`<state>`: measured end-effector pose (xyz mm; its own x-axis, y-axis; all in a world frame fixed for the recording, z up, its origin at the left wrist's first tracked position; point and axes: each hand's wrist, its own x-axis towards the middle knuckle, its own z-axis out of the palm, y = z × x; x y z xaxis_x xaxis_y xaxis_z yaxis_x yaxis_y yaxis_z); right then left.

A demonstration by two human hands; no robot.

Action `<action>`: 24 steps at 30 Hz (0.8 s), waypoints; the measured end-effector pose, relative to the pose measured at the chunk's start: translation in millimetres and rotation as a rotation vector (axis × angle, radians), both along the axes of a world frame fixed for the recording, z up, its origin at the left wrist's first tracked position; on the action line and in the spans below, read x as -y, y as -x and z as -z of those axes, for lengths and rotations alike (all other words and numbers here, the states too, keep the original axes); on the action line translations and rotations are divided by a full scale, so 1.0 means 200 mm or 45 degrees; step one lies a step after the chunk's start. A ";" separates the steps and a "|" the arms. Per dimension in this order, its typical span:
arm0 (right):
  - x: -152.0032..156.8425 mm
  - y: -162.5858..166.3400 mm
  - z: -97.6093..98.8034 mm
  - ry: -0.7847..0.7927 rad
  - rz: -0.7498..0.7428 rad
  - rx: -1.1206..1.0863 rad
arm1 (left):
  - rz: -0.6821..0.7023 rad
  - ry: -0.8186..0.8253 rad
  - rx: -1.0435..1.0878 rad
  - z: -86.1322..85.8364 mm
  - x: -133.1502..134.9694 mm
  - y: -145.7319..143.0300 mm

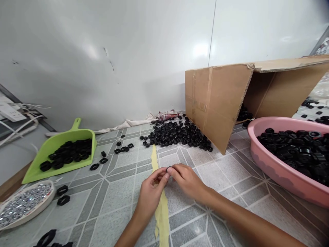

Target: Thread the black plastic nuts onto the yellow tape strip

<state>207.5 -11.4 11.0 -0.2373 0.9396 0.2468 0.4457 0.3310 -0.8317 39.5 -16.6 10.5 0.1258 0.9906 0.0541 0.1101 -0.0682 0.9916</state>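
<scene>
My left hand and my right hand meet above the tiled surface, fingertips pinched together. Between them sits a small black piece, mostly covered by the fingers, so its exact form cannot be made out. Just beyond the hands lies a heap of small black ring-like pieces. Under my left hand runs a yellow tape strip. To the left, a white dish holds many tiny shiny metal pieces, and larger black rings lie beside it.
A green dustpan with black rings stands at left. On the right are a tipped cardboard box and a pink basin full of black parts. A pale wall closes off the back; a power strip is far left.
</scene>
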 end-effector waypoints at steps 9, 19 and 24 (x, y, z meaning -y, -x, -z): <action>-0.01 -0.01 0.00 0.191 -0.027 -0.118 | -0.052 -0.376 -0.510 0.03 0.07 0.00; -0.01 -0.01 -0.03 0.354 -0.055 -0.182 | -0.006 -1.015 -0.974 0.04 0.06 0.03; -0.02 -0.02 -0.03 0.471 -0.050 -0.291 | 0.019 -1.192 -1.160 0.02 0.05 0.04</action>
<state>210.6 -7.6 16.7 -0.2527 0.9660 -0.0543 0.2293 0.0053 -0.9733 32.3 -26.6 5.9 0.4930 0.6221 0.6082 0.7062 -0.6945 0.1380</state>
